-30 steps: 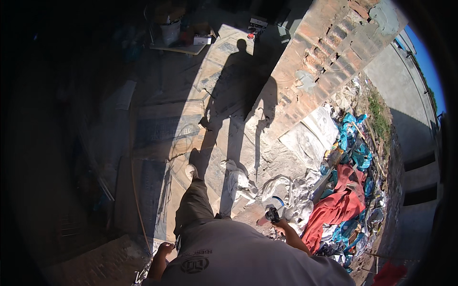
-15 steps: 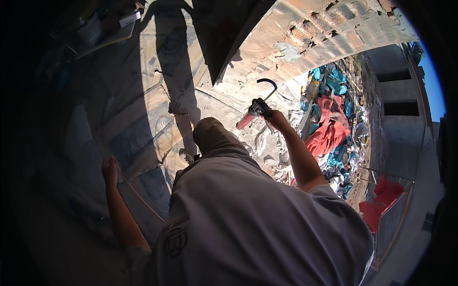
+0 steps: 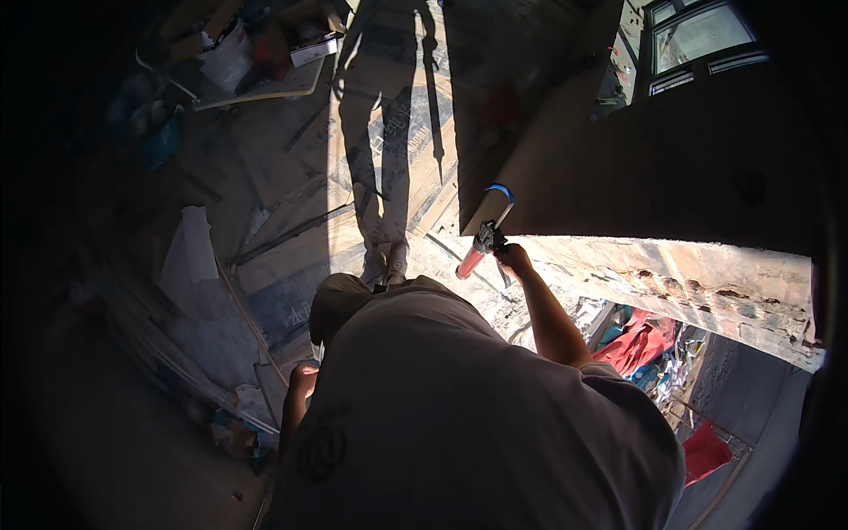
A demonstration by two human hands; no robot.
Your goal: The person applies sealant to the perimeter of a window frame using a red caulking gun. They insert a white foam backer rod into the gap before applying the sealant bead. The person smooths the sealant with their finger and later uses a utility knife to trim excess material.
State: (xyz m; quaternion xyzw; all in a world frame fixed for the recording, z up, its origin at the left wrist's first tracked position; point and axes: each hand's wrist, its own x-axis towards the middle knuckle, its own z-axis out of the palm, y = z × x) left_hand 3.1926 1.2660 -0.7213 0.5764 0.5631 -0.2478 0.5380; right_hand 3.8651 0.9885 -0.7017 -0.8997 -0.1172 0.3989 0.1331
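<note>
My right hand (image 3: pixel 513 259) grips the black handle of a caulking gun (image 3: pixel 472 262). The gun has a red barrel pointing down and to the left, and a thin rod rises from its back end to a blue-covered hook. My left hand (image 3: pixel 304 380) hangs low beside my body at the left, its fingers curled with nothing visible in them. A thin wooden strip (image 3: pixel 235 296) lies on the floor beyond that hand.
Wooden boards (image 3: pixel 296 261) cover the floor ahead. A dark wall (image 3: pixel 654 168) with a window (image 3: pixel 702 40) stands at right. A rough ledge (image 3: pixel 689 278) borders rubbish with red cloth (image 3: pixel 638 343). Boxes and a bag (image 3: pixel 228 57) lie far left.
The view has turned rightward, bringing the wall and window in. My left hand has swung in close to my body. The caulking gun stays in my right hand. My feet now show together.
</note>
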